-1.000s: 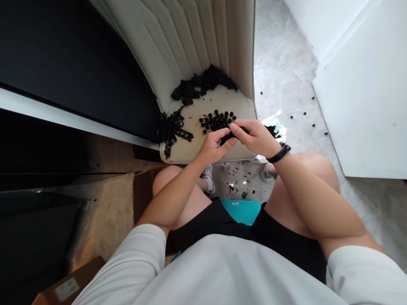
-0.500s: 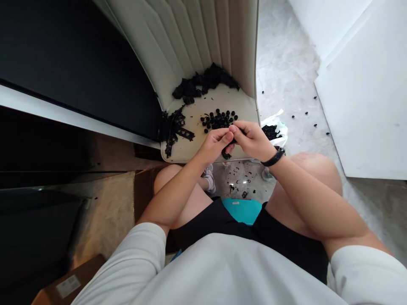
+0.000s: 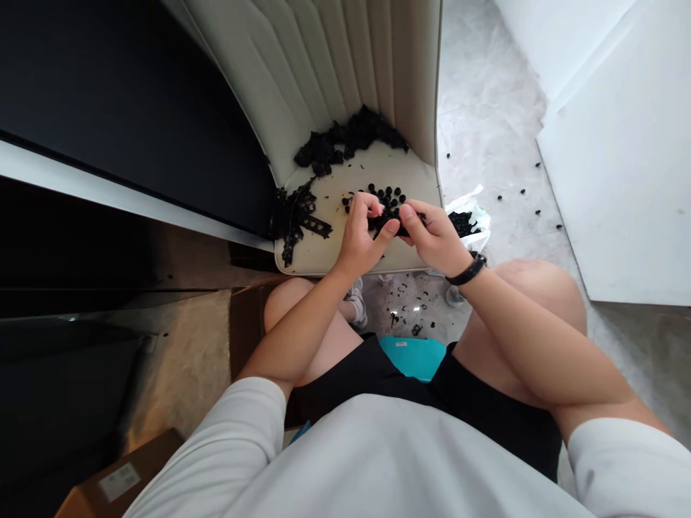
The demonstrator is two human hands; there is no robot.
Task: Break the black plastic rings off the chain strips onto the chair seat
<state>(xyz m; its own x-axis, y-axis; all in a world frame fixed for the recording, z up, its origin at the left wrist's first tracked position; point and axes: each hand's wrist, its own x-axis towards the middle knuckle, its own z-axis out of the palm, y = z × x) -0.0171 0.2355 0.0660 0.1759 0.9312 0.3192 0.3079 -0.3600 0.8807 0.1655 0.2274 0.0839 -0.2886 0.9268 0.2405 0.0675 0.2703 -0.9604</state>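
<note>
Over the pale seat, my right hand (image 3: pixel 435 237) pinches a dark black piece (image 3: pixel 402 230) between thumb and fingers; most of it is hidden, so its shape cannot be made out. My left hand (image 3: pixel 359 234) is beside it, index finger curled and thumb apart, close to the piece's left end. Whether the left fingertips touch it is unclear. Small round black pieces (image 3: pixel 398 192) lie in a cluster on the seat just beyond and partly behind the hands. Black torn scraps (image 3: pixel 294 216), one a strip with square holes (image 3: pixel 317 226), lie left of the hands.
The cream chair (image 3: pixel 302 252) has a ribbed backrest, with a crumpled black heap (image 3: pixel 350 137) against it. A white plastic bag (image 3: pixel 478 237) of black pieces is right of the seat. Black bits (image 3: pixel 522 191) dot the floor. A dark panel (image 3: pixel 162 108) borders the left.
My left hand has moved off my right hand, its thumb and index finger spreading apart. The right hand still grips the black piece and has shifted slightly right.
</note>
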